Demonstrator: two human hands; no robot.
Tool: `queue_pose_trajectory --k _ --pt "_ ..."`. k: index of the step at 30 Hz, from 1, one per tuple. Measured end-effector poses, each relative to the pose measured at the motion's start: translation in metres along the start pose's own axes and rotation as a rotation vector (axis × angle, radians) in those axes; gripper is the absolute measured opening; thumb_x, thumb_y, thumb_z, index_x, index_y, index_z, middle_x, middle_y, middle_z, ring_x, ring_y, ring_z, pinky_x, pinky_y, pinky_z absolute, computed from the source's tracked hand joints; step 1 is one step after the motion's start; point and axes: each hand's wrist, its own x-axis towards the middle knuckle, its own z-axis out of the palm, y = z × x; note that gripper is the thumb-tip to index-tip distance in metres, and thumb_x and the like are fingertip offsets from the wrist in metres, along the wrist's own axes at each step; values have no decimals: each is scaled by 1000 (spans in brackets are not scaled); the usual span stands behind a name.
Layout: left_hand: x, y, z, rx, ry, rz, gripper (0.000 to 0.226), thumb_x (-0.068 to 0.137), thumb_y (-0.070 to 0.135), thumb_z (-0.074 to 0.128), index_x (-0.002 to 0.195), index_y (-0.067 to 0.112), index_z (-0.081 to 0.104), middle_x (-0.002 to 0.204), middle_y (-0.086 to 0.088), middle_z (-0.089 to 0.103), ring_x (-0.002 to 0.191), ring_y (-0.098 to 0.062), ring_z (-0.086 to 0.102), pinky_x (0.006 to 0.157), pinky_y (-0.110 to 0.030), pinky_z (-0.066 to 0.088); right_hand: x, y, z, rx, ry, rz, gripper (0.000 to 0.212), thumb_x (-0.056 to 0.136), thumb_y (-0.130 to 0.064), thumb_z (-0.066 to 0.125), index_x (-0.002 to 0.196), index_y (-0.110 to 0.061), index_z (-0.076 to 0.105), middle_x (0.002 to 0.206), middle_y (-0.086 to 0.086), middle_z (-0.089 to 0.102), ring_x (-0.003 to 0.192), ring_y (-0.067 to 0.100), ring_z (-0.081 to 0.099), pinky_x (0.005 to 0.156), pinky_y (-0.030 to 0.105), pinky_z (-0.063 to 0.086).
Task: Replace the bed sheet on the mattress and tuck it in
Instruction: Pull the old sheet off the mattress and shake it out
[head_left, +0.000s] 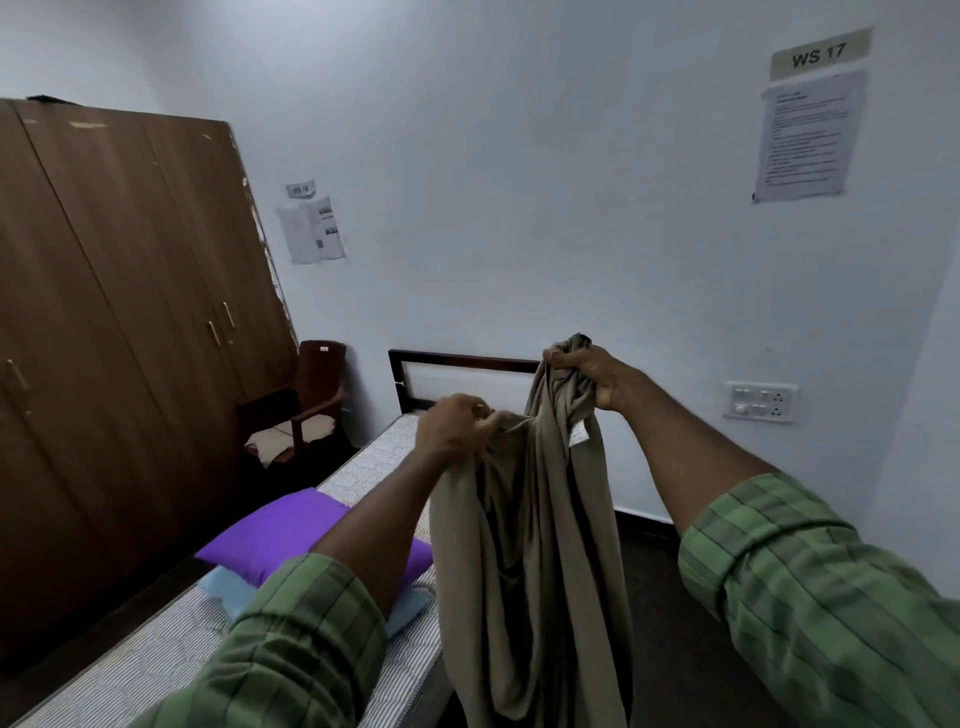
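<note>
A beige bed sheet (540, 545) hangs bunched in long folds in front of me, a small white label showing near its top. My right hand (589, 376) grips its upper end, held highest. My left hand (454, 423) is closed on an edge of the sheet a little lower and to the left. Below and left lies the bare mattress (156, 660) with a grey striped, quilted cover. It runs toward a dark headboard frame (457, 361) at the wall. A purple pillow (280, 535) rests on a light blue pillow (228, 587) on the mattress.
A tall brown wardrobe (119, 312) stands along the left side of the bed. A dark wooden chair (304, 400) with a pale cloth on its seat is in the corner. A switch panel (759, 401) and papers are on the white wall. Dark floor lies to the right.
</note>
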Motion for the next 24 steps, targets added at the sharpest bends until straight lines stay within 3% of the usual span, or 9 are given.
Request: queue_pose_trajectory --k 3,5,7,11,14,18,21,23,24 --pt "-7 31 13 51 -143 28 60 83 81 58 89 25 79 74 4 71 70 -14 67 52 -24 35 4 0 21 19 -10 -10 26 82 -21 86 95 -7 68 95 16 71 86 29 70 79 41 63" --pt "-8 45 25 77 -143 -29 77 71 95 51 71 20 69 68 3 69 65 -15 65 53 -26 40 5 -2 31 33 -9 -19 25 83 -22 85 96 -8 69 97 15 71 87 28 71 80 40 63" --pt "-9 51 36 104 -87 -103 79 64 96 52 74 20 70 72 3 69 71 -18 66 59 -30 47 5 -4 37 57 -10 -20 24 84 -23 85 93 -8 68 96 15 72 87 28 70 82 41 62" --pt "0 37 35 51 -117 -264 48 68 59 73 103 26 75 97 0 73 92 -25 68 72 -32 50 1 -9 33 60 -77 -6 27 84 -25 84 94 -6 68 99 17 73 92 30 72 78 40 63" --pt "7 14 28 -49 -252 -245 34 65 43 73 92 23 77 87 0 74 87 -23 70 71 -36 56 -5 -12 21 -19 -103 23 28 84 -28 82 93 -5 71 95 16 75 85 29 74 76 40 63" --pt "7 -11 19 -353 -248 -307 24 69 34 59 73 12 68 72 -8 66 67 -21 60 65 -37 52 -5 -16 10 -145 -145 9 32 78 -24 88 98 -4 72 108 19 74 92 29 74 83 39 61" --pt "-7 0 -3 -892 -195 -527 17 71 28 57 72 12 62 72 -11 59 64 -23 54 59 -30 43 -3 -19 7 -359 -185 43 66 67 -24 98 118 5 69 122 26 70 106 33 70 100 45 55" --pt "-9 7 -15 -1131 -319 -509 31 90 31 49 81 8 68 74 -9 68 63 -22 65 58 -25 48 -3 -21 9 -437 -224 67 72 63 -23 100 121 5 68 125 28 68 110 35 68 107 49 49" --pt "-10 7 -20 -1157 -363 -461 39 98 35 48 96 6 73 84 -8 75 74 -22 72 67 -26 54 -3 -22 11 -440 -229 69 67 65 -22 99 119 3 70 124 28 68 110 36 68 108 49 49"
